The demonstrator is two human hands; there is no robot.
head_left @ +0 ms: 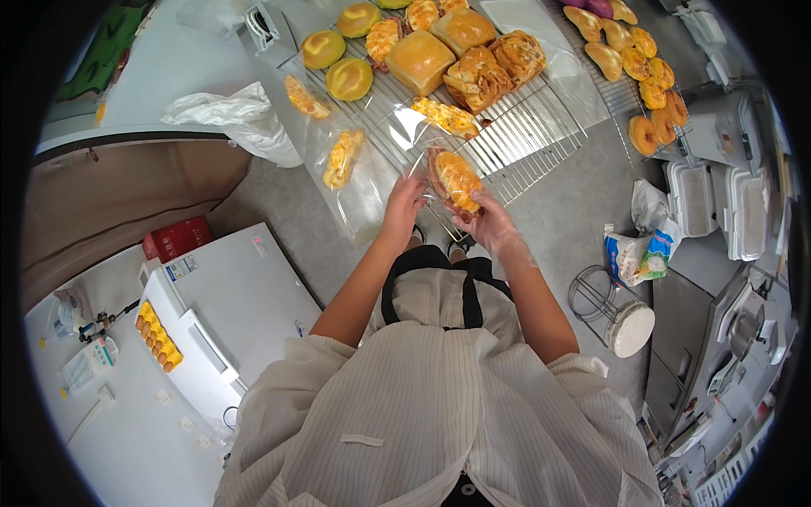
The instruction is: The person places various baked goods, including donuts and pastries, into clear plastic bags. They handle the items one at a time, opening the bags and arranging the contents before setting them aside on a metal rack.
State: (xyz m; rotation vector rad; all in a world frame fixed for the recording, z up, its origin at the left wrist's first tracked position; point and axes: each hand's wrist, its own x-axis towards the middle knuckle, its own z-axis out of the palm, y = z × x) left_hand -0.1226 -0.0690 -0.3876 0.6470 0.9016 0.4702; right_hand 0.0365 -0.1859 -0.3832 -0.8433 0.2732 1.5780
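Observation:
My right hand (488, 222) wears a clear plastic glove and grips the lower end of a cheese-topped bun (457, 180) with what looks like ham along its side. My left hand (405, 203) is just left of the bun, its fingers pinching a clear plastic bag (415, 170). Film shines around the bun's upper end; how far the bag covers it is hard to make out. Directly beyond lies another topped bun (447, 117) on a wire cooling rack (532, 149). Two topped buns, one nearer (343, 158) and one farther (307, 97), rest on clear plastic at the left.
Square loaves (420, 62), braided loaves (478, 79) and round green-yellow buns (349, 79) crowd the rack's far side. Another rack at right carries doughnuts (644, 135). A white freezer (234, 279) stands at left, a round stool (629, 329) at right.

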